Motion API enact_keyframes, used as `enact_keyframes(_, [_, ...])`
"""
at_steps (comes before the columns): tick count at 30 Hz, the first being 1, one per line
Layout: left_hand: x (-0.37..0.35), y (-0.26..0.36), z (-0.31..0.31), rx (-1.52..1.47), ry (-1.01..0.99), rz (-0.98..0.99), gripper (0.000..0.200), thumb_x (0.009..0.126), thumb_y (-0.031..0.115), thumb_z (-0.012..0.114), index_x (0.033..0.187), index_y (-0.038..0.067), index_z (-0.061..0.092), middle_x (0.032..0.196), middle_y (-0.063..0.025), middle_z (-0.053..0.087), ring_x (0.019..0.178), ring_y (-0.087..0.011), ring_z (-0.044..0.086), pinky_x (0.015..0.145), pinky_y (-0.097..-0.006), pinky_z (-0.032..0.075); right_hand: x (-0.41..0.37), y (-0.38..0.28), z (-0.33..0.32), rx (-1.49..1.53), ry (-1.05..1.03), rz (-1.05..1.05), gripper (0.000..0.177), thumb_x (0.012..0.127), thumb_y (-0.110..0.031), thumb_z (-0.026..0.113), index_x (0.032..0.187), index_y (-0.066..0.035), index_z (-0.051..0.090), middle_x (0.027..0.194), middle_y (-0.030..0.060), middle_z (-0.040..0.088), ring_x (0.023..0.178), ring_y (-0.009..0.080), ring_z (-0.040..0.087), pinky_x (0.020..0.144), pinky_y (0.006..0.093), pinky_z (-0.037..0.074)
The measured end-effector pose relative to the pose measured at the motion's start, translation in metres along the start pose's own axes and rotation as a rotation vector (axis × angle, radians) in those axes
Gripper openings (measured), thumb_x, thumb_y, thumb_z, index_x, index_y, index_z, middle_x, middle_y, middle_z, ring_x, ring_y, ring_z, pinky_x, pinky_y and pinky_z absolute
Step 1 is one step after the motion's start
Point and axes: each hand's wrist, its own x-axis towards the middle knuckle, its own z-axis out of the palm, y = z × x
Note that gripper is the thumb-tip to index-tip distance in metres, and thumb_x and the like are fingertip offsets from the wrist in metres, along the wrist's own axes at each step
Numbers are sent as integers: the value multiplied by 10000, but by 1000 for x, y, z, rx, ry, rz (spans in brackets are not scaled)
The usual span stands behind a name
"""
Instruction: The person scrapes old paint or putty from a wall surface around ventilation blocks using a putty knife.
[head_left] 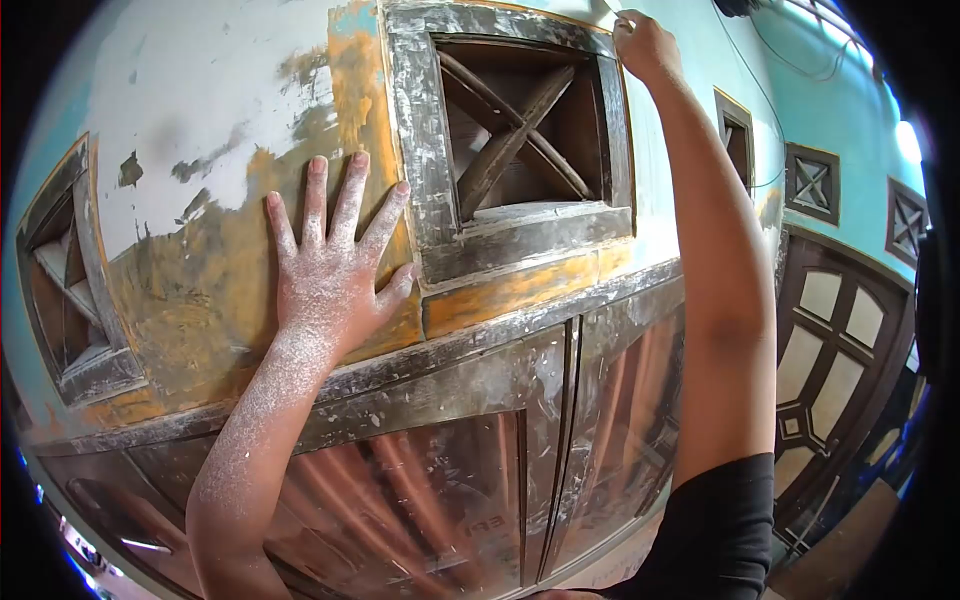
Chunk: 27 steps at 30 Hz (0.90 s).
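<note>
My left hand (335, 270), dusted with white powder up the forearm, lies flat on the wall with its fingers spread. Under it the wall (190, 285) is bare brownish plaster, with patches of white and ochre around. My right hand (645, 48) is raised at the top edge of the view, its fingers closed near the upper right corner of a dark wooden vent frame (420, 130). A pale bit shows at its fingertips, too small and cut off to name. Crossed wooden bars (520, 128) fill the vent opening, and white dust coats its sill.
Below runs a dusty wooden ledge (480, 335) over glazed window panels (410, 500) with reddish curtains behind. Another crossed vent (70, 285) is at left. A panelled door (835, 370) and smaller vents (812, 184) stand at right. Cables (790, 70) hang at upper right.
</note>
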Motion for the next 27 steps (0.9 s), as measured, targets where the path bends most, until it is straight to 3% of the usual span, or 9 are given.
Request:
enact_keyframes(9, [0, -2, 4, -18, 91, 17, 785, 909, 517, 651, 1602, 319, 339, 1707, -78, 188, 1579, -366, 101, 1209, -707, 95, -165, -80, -40, 439, 40, 137, 327, 969, -252, 551, 1251, -131, 665, 1045, 224, 735, 1006, 433, 694, 889, 474, 538])
enact_keyframes(14, [-14, -8, 11, -120, 168, 100, 628, 955, 447, 600, 1524, 220, 462, 1655, -44, 330, 1551, -285, 242, 1241, -613, 163, -305, -179, -47, 951, 1, 81, 325, 943, -79, 549, 1264, -77, 595, 998, 180, 703, 828, 250, 688, 762, 357, 534])
enact_keyframes(15, [-22, -11, 13, -157, 189, 101, 600, 968, 439, 583, 1509, 198, 483, 1641, -50, 357, 1546, -286, 257, 1241, -609, 163, -326, -206, -68, 1048, -159, 233, 334, 951, -65, 551, 1285, -48, 567, 1000, 191, 693, 851, 266, 689, 780, 361, 532])
enact_keyframes(16, [-33, -16, 12, -167, 135, 116, 565, 1002, 472, 502, 1483, 177, 519, 1607, -62, 413, 1531, -302, 290, 1241, -612, 153, -351, -222, -58, 1077, -60, 159, 333, 963, -66, 562, 1292, -14, 545, 996, 185, 691, 869, 263, 685, 793, 360, 528])
enact_keyframes(19, [-62, -27, 15, -329, 115, 153, 558, 1032, 481, 375, 1456, 166, 554, 1552, -106, 477, 1495, -326, 354, 1238, -621, 134, -400, -269, -64, 1356, -250, 281, 365, 998, -73, 534, 1348, 24, 500, 1148, 197, 664, 1054, 237, 643, 953, 366, 493])
enact_keyframes(23, [-89, -29, 8, -839, 104, 7, 466, 1059, 317, 368, 1436, 125, 564, 1493, -92, 544, 1471, -323, 383, 1246, -563, 97, -421, -317, -68, 1555, -254, 320, 392, 1013, -54, 477, 1382, 76, 461, 1272, 230, 609, 1195, 267, 592, 1045, 394, 448])
enact_keyframes(24, [-92, -31, 1, -795, 205, 9, 419, 1078, 253, 384, 1416, 83, 563, 1362, -114, 650, 1362, -309, 531, 1207, -489, 270, -420, -325, -68, 1547, -243, 265, 386, 1011, -49, 473, 1378, 70, 471, 1271, 233, 613, 1208, 280, 593, 1052, 396, 445])
enact_keyframes(25, [-96, -32, -5, -786, 203, 2, 419, 1078, 253, 384, 1416, 83, 563, 1362, -114, 650, 1362, -309, 531, 1207, -489, 270, -420, -332, -68, 1537, -235, 211, 381, 1009, -44, 468, 1374, 64, 482, 1270, 236, 616, 1221, 293, 594, 1058, 399, 442])
enact_keyframes(27, [-103, -37, -23, -1340, 42, -344, 380, 1074, 257, 449, 1352, 38, 586, 1197, -143, 723, 1166, -316, 669, 1034, -423, 476, -413, -339, -69, 1465, -242, 168, 400, 980, -40, 504, 1373, 35, 508, 1288, 242, 613, 1185, 368, 609, 1037, 433, 459])
